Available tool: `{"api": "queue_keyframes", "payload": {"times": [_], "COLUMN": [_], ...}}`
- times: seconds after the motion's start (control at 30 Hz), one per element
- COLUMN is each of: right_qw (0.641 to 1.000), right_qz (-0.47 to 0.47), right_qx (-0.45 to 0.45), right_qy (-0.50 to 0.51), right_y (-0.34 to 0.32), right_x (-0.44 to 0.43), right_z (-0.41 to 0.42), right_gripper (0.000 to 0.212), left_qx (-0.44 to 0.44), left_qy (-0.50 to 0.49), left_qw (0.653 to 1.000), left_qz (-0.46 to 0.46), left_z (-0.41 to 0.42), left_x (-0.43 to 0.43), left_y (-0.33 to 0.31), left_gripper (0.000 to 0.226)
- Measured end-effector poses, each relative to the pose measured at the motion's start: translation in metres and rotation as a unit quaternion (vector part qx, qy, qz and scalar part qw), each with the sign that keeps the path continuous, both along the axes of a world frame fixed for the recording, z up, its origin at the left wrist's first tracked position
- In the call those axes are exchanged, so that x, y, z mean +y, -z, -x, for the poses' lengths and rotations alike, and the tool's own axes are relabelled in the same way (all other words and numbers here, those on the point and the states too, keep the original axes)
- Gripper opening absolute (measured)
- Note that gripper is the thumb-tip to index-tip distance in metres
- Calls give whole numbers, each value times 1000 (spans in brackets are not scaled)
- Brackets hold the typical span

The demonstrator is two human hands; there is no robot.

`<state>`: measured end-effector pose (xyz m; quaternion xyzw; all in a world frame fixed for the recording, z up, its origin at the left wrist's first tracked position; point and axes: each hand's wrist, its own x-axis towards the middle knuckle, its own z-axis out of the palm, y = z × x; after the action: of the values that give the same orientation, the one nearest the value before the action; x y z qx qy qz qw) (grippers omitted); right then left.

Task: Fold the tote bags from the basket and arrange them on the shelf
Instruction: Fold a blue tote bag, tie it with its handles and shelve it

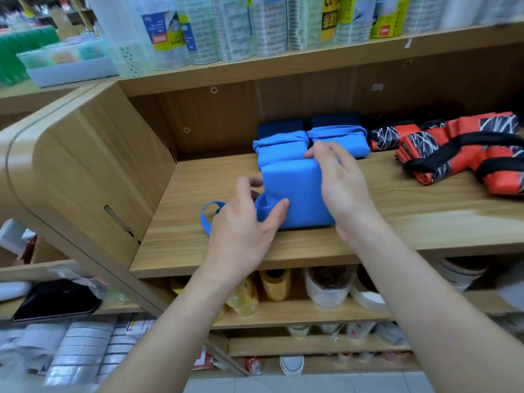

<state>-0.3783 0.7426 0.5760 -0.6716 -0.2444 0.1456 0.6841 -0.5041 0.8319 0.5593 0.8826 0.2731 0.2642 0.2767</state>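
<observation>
My left hand (243,222) pinched the near end of the blue tote bag (297,191); my right hand (343,185) pressed it, fingers relaxed. The light, limp cloth seemed best held at its folds.

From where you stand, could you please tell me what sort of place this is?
Probably a shop: wooden display shelves stocked with labelled packaged rolls, tape rolls below, and folded tote bags lined up behind the blue tote bag being folded.

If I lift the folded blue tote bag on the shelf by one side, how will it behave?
Probably floppy: the blue tote bag is thin cloth, so its folds may open. Its loose handle would likely dangle. It looks light.
</observation>
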Motion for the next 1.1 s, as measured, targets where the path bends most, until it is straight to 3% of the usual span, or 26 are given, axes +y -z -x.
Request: {"api": "queue_keyframes", "payload": {"times": [0.07,0.17,0.27,0.33,0.4,0.47,0.53,0.6,0.67,0.7,0.8,0.87,0.9,1.03,1.1], "right_qw": [997,991,987,986,992,978,921,820,722,706,724,723,728,768,788], "right_qz": [-32,-73,-97,-101,-53,59,204,366,443,436,386,357,344,326,321], "right_qx": [-49,-74,-59,-65,-106,-188,-294,-402,-506,-534,-545,-567,-571,-525,-499], "right_qy": [47,82,117,115,50,-63,-156,-178,-163,-162,-175,-166,-164,-167,-165], "right_y": [3,6,12,11,0,-17,-32,-46,-52,-52,-51,-47,-47,-43,-43], "right_x": [6,10,13,12,6,-6,-17,-25,-26,-25,-26,-28,-30,-40,-46], "right_z": [5,7,11,11,4,-5,-9,-6,0,2,3,2,1,-12,-19], "right_gripper": [19,23,27,29,31,30,53,74,72,68,54,49,47,50,61], "left_qx": [18,36,40,36,24,20,20,23,32,42,47,32,25,27,25], "left_qy": [65,135,133,120,106,100,98,108,114,109,91,115,132,124,109], "left_qw": [994,971,978,985,991,994,995,994,992,992,994,993,991,970,960], "left_qz": [89,194,157,118,80,36,4,-12,-36,-43,-31,3,-16,-206,-256], "left_z": [0,0,-2,-3,-2,-1,0,0,-2,-2,2,5,9,37,51], "left_x": [6,13,9,5,3,2,4,4,3,2,-3,-3,-2,22,31], "left_y": [-4,-7,-6,-3,1,4,8,13,17,17,15,10,7,-3,-5], "left_gripper": [52,36,58,53,53,59,63,59,56,57,61,47,43,76,50]}}
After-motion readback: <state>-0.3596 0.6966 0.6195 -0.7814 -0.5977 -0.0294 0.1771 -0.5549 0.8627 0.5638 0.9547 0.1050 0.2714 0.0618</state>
